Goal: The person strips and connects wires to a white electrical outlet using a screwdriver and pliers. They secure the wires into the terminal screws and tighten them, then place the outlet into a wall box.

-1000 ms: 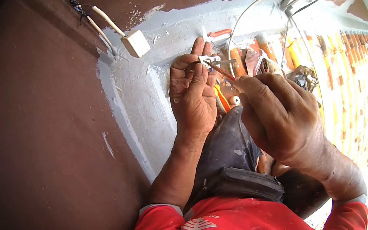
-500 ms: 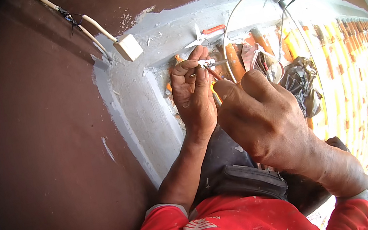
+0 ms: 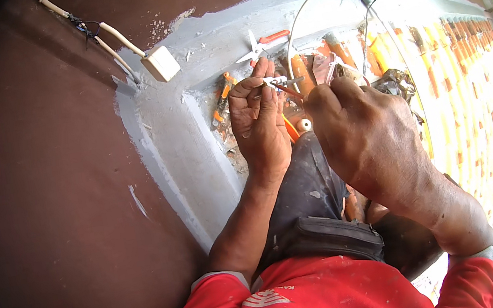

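Note:
Pinched between the thumb and fingers of my left hand [image 3: 259, 123] is a small white plastic piece [image 3: 274, 82] with a grey metal prong sticking out to the right. My right hand [image 3: 364, 125] is closed at the right, its knuckles up and its fingertips mostly hidden. From its grip a thin reddish-brown shaft [image 3: 289, 90] runs to the white piece and meets it. The shaft looks like a screwdriver's, but its handle is out of sight inside the hand.
Red-handled snips [image 3: 254, 47] lie on the grey-painted ledge [image 3: 183, 138] beyond my hands. A white junction box [image 3: 161, 64] hangs by cables on the brown wall. Near my knee sits a small white roll [image 3: 304, 125]. Clay roof tiles [image 3: 466, 113] and a black plastic bag [image 3: 395, 84] are at right.
My right hand has moved a little to the right and turned, the shaft now lying flatter against the white piece. The white roll has come into sight. My left hand keeps its pinch.

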Motion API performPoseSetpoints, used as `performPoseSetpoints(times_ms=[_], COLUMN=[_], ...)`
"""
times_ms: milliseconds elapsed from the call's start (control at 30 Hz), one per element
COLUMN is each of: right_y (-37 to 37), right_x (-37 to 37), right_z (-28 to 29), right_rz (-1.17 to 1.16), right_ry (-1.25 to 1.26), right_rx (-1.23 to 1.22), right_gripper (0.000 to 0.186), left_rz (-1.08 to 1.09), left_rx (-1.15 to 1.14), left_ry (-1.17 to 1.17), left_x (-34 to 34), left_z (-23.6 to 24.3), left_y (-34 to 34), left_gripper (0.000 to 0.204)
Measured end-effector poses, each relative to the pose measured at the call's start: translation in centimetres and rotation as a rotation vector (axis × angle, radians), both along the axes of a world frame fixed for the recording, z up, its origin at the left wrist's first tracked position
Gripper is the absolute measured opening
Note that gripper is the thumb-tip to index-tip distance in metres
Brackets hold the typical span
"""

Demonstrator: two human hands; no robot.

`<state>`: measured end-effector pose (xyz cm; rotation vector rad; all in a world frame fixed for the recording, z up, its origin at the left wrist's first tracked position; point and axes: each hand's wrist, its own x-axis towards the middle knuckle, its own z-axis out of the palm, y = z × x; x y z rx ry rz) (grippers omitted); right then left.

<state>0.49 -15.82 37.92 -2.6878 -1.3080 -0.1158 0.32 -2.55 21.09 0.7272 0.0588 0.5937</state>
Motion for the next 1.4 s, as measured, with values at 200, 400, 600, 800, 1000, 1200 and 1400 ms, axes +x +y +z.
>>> performPoseSetpoints(times_ms=[200, 400, 600, 800, 1000, 1200, 1400], right_y=[-0.4, -1.4, -4.2, -9.6, -16.4, -23.1, -26.6], right_x=[0.1, 0.3, 5.7, 8.7, 9.6, 9.0, 7.7], right_z=[0.1, 0.3, 0.8, -1.4, -5.2, -10.2, -14.0], right_rz=[0.051, 0.038, -0.096, -0.227, -0.262, -0.435, -0.578], right_ry=[-0.13, -0.256, 0.117, 0.353, 0.204, 0.28, 0.172], right_rx=[0.045, -0.02, 0.323, 0.331, 0.405, 0.52, 0.755], right_gripper=[0.03, 0.026, 0.014, 0.02, 0.023, 0.023, 0.02], left_rz=[-0.01, -0.028, -0.276, -0.465, -0.586, -0.733, -0.727], left_rx=[-0.035, -0.061, -0.239, -0.377, -0.269, -0.027, 0.04], left_ry=[-0.019, -0.04, -0.074, -0.101, -0.047, 0.129, 0.229], left_x=[0.0, -0.3, 0.3, 2.0, 4.1, 5.2, 6.1], left_z=[-0.1, 0.6, 2.0, 2.8, 0.8, -0.9, -2.5], left_y=[-0.6, -1.0, -3.3, -9.7, -15.4, -19.4, -22.1], left_gripper=[0.021, 0.019, 0.019, 0.024, 0.022, 0.02, 0.018])
